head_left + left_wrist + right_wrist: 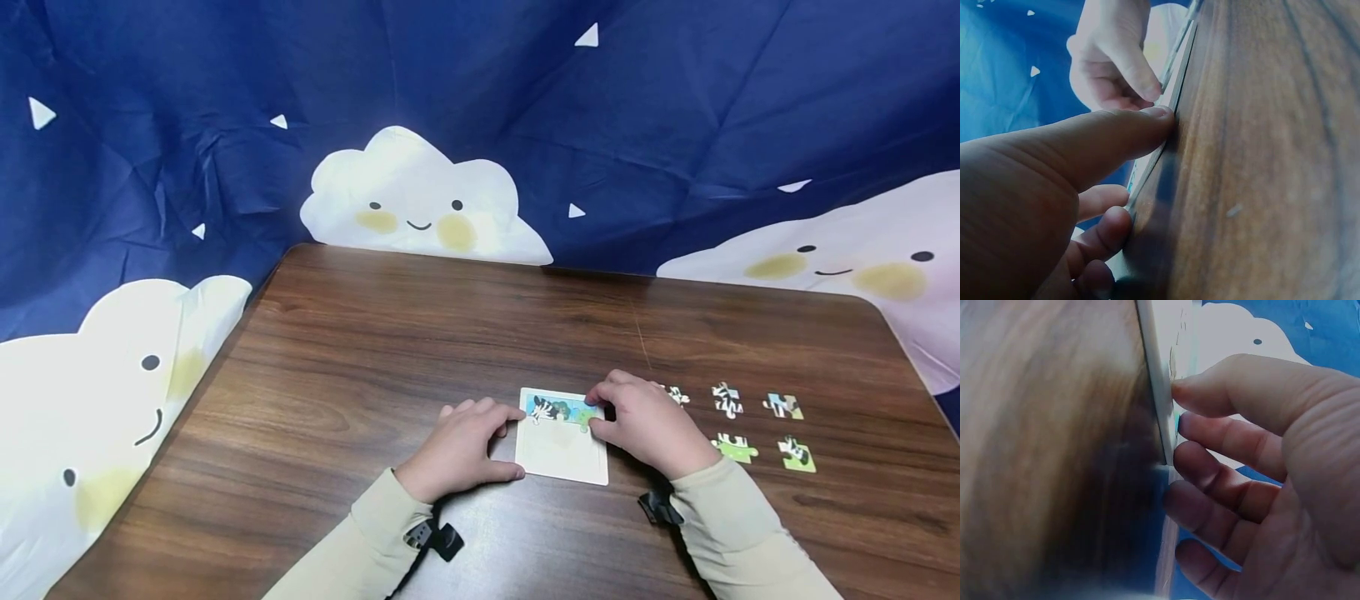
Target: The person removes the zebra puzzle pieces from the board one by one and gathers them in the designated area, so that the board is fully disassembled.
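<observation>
A square white puzzle tray [561,454] lies on the table, with zebra and tree artwork [546,408] along its far side. At the tray's far right corner, my right hand [651,423] has its thumb and index finger at either side of a green and blue puzzle piece [582,415], partly hidden by the fingers. My left hand [467,446] steadies the tray's left side, index finger at the upper part and thumb near the lower corner. In the left wrist view, the left thumb [1116,134] lies along the tray's edge. The right thumb [1222,386] touches the tray area in the right wrist view.
Several loose puzzle pieces lie right of my right hand, including a zebra piece [726,401], a blue and green one [784,406] and a green one [797,454]. The brown wooden table [420,333] ends at a blue cloud-print cloth [615,150].
</observation>
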The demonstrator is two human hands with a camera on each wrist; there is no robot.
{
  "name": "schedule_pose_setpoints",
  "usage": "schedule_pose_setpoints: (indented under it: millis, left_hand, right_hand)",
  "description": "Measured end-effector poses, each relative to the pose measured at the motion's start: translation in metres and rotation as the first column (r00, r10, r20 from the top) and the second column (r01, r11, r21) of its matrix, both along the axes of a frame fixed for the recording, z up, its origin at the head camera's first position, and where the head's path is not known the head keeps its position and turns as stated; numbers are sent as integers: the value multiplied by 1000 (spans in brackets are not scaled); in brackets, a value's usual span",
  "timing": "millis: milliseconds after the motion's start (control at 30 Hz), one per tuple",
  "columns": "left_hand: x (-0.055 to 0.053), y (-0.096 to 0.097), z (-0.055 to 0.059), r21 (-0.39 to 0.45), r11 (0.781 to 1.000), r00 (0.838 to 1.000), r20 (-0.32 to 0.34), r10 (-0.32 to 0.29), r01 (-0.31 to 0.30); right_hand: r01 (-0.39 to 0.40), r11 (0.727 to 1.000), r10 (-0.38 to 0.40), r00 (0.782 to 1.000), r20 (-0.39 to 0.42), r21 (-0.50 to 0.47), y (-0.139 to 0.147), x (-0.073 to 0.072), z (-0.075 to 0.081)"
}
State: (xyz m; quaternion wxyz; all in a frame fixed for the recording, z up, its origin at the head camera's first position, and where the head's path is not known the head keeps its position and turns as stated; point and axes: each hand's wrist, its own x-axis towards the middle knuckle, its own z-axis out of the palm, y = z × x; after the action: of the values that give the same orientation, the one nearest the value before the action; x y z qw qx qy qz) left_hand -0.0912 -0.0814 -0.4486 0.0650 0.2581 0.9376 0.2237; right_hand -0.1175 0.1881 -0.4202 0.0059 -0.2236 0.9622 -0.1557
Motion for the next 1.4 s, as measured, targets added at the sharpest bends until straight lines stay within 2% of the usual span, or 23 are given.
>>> schedule_pose_setpoints:
  millis: [467,667,800,1167,1400]
  left_hand:
    - [1,0,1,-2,1000,1000,-1,3,-3]
    - [1,0,1,2,1000,1000,1,2,-2]
    - [1,1,1,-1,1000,1000,5,5,-5]
    - [0,1,0,10,1000,1000,-19,8,-8]
    - [1,1,0,6,1000,1000,-19,11,-11]
  right_hand:
    - [7,1000,-7,1000,0,-28,2,0,-2]
    - [-5,995,1,999,-45,-97,8,-2,-4]
    - [17,991,-26,997,-70,-129,18,-4,-1]
    - [102,984,-100,995,17,-143,65,-11,20]
    - [163,984,-156,983,93,-71,89,-16,20]
